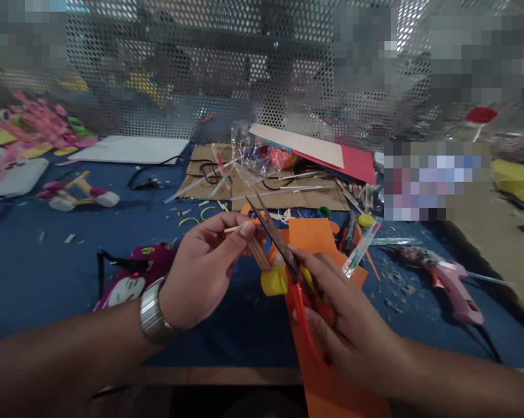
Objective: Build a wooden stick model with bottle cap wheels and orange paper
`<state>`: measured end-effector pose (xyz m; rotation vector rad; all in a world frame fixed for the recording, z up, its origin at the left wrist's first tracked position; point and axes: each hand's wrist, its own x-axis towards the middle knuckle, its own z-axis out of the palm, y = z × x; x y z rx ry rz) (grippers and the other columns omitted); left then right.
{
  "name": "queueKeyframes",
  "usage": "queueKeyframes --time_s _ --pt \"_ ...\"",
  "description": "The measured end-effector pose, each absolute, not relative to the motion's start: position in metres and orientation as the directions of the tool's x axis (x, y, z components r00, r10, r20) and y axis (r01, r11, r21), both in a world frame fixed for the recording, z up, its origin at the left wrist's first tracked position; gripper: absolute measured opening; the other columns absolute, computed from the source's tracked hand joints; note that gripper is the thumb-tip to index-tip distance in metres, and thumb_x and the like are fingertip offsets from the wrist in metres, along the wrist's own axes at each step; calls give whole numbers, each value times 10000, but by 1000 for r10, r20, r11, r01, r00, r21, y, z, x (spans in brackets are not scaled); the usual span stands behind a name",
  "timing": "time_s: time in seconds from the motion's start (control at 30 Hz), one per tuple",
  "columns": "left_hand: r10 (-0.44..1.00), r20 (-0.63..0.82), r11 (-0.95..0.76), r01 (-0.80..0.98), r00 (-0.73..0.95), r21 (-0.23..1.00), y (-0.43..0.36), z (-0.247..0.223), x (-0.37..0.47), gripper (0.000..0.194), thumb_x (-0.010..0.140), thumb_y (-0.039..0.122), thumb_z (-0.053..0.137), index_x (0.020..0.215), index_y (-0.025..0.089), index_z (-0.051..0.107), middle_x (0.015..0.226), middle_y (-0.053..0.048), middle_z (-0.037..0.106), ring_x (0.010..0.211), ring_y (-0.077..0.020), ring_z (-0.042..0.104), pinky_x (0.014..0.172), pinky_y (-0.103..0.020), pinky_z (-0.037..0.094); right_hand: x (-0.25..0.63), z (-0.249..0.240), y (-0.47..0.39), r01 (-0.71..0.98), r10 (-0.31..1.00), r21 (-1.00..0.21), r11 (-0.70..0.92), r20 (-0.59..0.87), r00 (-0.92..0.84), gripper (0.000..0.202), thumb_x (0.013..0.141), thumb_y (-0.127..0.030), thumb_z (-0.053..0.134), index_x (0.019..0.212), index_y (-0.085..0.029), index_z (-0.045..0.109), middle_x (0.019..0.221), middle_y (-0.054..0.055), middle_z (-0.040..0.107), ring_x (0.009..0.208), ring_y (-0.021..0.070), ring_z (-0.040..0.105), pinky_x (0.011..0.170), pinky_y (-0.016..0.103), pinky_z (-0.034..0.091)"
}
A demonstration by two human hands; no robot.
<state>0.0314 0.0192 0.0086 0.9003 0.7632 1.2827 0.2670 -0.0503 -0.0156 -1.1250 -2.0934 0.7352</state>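
Between thumb and fingers, my left hand point(205, 267) pinches thin wooden sticks point(259, 254), one of which pokes out toward the left. A yellow rounded piece point(273, 281) sits at the lower end of the sticks; whether it is fixed to them I cannot tell. My right hand point(349, 316) is closed round the red handles of a pair of scissors point(303, 319). The scissor blades point up and to the left, slightly parted, just right of the sticks. Orange paper point(311, 233) lies behind and below the scissors, partly covered by my right hand.
A pink glue gun point(455, 284) rests at the right, its cord trailing toward the front edge. A purple pouch point(146, 261) lies beyond my left forearm. Behind are cardboard point(244, 200), sheets of paper, loose sticks and a stick model point(81, 188). A perforated metal panel point(201, 69) stands at the back.
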Motion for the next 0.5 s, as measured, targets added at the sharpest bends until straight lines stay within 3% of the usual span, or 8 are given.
queueKeyframes --time_s 0.17,0.3,0.5 --pt "989 26 47 -473 147 880 18 10 32 307 793 373 1085 827 189 841 881 -39 859 783 -129 778 755 -184 637 266 -16 -51 489 870 -748 449 242 -430 825 1099 -319 678 1802 -378 249 1630 166 569 1344 348 725 961 465 737" --pt "990 43 19 -428 134 904 17 11 32 339 800 405 1076 810 184 818 871 -44 833 776 -157 765 757 -242 652 265 -16 -51 470 874 -776 421 207 -440 872 1082 -337 717 1808 -379 236 1606 156 568 1387 351 694 1082 503 699" --pt "992 44 9 -413 117 911 17 9 30 334 771 426 1091 840 209 847 862 -29 825 775 -153 750 741 -240 634 265 -16 -49 458 870 -777 431 224 -440 718 1147 -308 594 1785 -406 280 1622 140 578 1404 341 691 1089 496 689"
